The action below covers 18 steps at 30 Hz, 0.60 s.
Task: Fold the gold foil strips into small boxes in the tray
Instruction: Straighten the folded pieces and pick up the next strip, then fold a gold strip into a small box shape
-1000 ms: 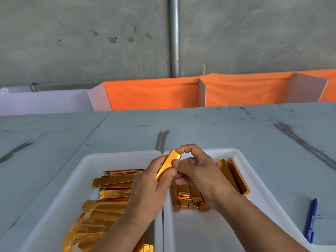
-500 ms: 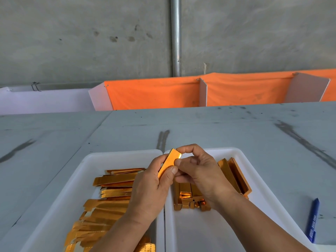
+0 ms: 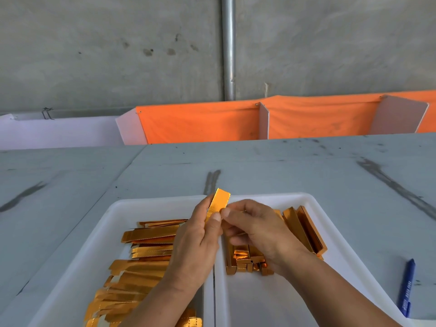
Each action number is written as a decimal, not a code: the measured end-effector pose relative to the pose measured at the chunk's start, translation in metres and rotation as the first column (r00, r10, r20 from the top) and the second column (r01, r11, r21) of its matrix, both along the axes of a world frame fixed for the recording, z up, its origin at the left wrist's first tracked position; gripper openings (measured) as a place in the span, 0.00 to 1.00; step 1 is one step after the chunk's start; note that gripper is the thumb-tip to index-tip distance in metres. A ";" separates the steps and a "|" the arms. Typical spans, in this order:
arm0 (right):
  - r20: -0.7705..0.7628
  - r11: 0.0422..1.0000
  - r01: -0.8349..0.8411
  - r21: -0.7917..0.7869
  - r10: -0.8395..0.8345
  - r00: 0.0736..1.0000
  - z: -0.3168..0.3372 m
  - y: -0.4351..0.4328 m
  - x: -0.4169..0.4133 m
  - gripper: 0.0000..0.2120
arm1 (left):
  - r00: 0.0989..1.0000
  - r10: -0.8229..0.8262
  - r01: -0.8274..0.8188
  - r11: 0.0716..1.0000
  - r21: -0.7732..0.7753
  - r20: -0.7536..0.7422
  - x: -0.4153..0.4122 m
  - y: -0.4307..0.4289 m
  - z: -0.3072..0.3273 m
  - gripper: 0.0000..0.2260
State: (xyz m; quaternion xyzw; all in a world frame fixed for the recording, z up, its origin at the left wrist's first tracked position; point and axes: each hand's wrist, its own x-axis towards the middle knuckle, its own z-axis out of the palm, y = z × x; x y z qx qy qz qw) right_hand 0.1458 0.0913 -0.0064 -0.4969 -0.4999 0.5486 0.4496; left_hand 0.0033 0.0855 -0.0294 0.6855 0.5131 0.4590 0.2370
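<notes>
Soft even daylight, faint shadows, wide-angle edge bending, perhaps slight softness

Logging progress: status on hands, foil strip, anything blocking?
Busy: left hand and right hand pinch one gold foil strip above the tray seam. Stock: flat strips left tray, folded boxes right tray. Nothing obstructing.

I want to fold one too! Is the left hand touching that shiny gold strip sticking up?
Touching. The head view shows the left hand pinching the gold strip between thumb and fingers, with the strip's top end poking out above them.
</notes>
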 end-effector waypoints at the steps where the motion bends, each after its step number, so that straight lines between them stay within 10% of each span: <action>1: 0.032 1.000 -0.031 -0.002 0.031 0.999 0.000 -0.001 0.000 0.09 | 1.000 -0.003 0.003 1.000 -0.006 0.013 -0.001 0.000 0.000 0.18; 10: 0.011 0.980 0.199 0.006 -0.199 0.980 0.006 0.008 0.015 0.09 | 0.995 0.036 -0.032 0.999 -0.043 0.091 -0.004 0.002 0.007 0.24; 18: 0.486 0.964 0.262 0.046 -0.251 0.837 -0.007 0.021 0.027 0.07 | 0.946 0.302 -0.303 0.953 -0.011 0.121 -0.019 0.012 0.008 0.16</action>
